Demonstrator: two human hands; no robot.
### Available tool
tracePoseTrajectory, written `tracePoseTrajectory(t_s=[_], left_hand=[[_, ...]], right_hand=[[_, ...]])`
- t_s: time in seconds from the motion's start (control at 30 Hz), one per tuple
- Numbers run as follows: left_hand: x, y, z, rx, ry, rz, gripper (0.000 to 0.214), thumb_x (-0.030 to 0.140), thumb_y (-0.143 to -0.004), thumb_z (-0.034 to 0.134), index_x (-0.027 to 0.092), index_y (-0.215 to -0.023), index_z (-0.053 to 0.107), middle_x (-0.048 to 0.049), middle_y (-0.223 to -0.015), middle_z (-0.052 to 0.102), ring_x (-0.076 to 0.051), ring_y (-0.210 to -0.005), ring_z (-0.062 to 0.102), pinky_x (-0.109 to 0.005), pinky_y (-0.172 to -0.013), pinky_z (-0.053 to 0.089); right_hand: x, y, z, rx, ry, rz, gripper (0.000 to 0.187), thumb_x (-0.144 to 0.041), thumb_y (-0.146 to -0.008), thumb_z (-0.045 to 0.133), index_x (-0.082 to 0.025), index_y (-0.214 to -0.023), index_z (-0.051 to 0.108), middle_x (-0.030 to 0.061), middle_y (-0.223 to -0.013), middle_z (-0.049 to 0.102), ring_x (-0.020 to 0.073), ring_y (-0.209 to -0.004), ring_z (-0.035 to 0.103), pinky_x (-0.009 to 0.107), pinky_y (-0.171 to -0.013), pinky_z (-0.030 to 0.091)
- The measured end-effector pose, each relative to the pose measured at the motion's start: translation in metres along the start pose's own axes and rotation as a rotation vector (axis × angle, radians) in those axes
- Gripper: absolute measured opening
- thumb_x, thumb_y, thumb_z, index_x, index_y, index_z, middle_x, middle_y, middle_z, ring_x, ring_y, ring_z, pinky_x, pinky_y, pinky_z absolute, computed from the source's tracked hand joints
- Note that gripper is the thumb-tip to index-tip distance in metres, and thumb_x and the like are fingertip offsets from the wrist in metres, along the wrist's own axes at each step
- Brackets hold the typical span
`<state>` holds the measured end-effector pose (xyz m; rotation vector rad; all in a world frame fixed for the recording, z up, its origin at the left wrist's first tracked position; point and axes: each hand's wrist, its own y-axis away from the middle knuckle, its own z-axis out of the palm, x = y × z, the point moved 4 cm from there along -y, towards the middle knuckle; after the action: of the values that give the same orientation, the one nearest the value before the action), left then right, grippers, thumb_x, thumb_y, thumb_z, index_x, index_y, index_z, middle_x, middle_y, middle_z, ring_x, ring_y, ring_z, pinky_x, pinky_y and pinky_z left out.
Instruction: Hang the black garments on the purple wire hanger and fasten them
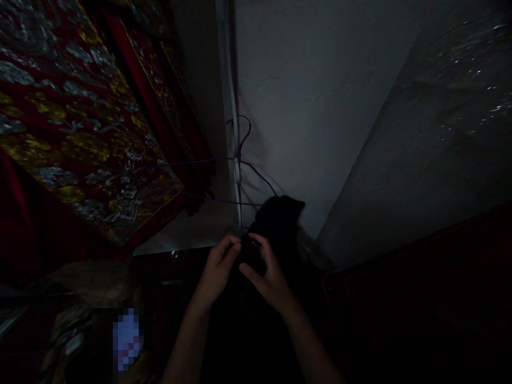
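Note:
A black cloth (282, 216) hangs against the pale wall, and its lower part fades into the dark. My left hand (220, 261) is at its left edge, thumb and fingertips pinched together; what lies between them is too dark to make out. Just to its right, my right hand (272, 274) is in front of the cloth, with the thumb spread away from the curved fingers. Its fingertips are close to the cloth, but contact cannot be told. A thin dark cord (258, 173) runs down to the cloth's top from a knot on a pale vertical strip (232, 96).
Red fabric with gold and silver embroidery (88, 122) hangs at the left, and cords stretch from it toward the strip and black cloth. Shiny clear plastic sheeting (452, 133) covers the right side. A blurred blue patch (127, 338) shows at lower left among dim items.

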<state>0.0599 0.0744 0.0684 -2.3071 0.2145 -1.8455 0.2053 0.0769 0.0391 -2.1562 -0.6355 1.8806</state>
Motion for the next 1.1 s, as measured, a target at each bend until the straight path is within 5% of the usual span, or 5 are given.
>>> tracePoseTrajectory(t_s=[0.37,0.53,0.67,0.9,1.1], left_hand=[[-0.002,-0.009,0.021,-0.205,-0.003,0.099,0.046,0.053,-0.103,0.036,0.024,-0.131,0.060,-0.0090,-0.130,0.064,-0.023,-0.125,0.057,-0.039,-0.113,0.038],[-0.039,0.005,0.015,-0.606,-0.268,-0.123,0.056,0.063,-0.099,0.039,0.021,-0.098,0.075,-0.0061,-0.095,0.077,-0.025,-0.091,0.069,-0.036,-0.087,0.054],[-0.037,0.000,-0.016,-0.516,-0.405,-0.001,0.034,0.048,-0.094,0.058,0.022,-0.108,0.076,-0.0059,-0.105,0.078,-0.027,-0.094,0.071,-0.036,-0.087,0.053],[0.000,-0.008,-0.060,-0.302,-0.440,0.040,0.032,0.043,-0.096,0.054,0.027,-0.112,0.076,-0.0048,-0.114,0.078,-0.028,-0.103,0.072,-0.037,-0.094,0.052],[-0.005,-0.010,-0.122,-0.179,-0.824,-0.123,0.024,0.039,-0.087,0.057,0.025,-0.083,0.076,-0.0071,-0.079,0.077,-0.026,-0.074,0.072,-0.034,-0.074,0.054]], right_hand=[[0.001,-0.024,-0.040,-0.161,-0.050,0.507,0.017,-0.035,-0.069,0.066,-0.020,-0.077,0.070,0.0014,-0.074,0.070,0.0219,-0.071,0.063,0.030,-0.063,0.048],[-0.053,-0.087,-0.089,-0.111,0.062,0.095,0.011,-0.025,-0.066,0.058,-0.021,-0.063,0.068,0.0010,-0.065,0.065,0.0185,-0.063,0.058,0.028,-0.058,0.044],[-0.068,-0.142,-0.102,0.093,0.120,-0.254,0.029,-0.018,-0.070,0.055,-0.022,-0.090,0.075,0.0023,-0.091,0.072,0.0192,-0.085,0.063,0.031,-0.080,0.048],[0.026,-0.167,-0.035,-0.069,0.056,0.124,0.041,-0.056,-0.080,0.064,-0.018,-0.065,0.062,-0.0030,-0.057,0.056,0.0137,-0.055,0.051,0.024,-0.053,0.039],[0.030,-0.149,-0.090,0.070,0.136,0.110,0.054,-0.066,-0.073,0.067,-0.022,-0.052,0.042,-0.0057,-0.049,0.037,0.0089,-0.047,0.033,0.025,-0.044,0.022]])
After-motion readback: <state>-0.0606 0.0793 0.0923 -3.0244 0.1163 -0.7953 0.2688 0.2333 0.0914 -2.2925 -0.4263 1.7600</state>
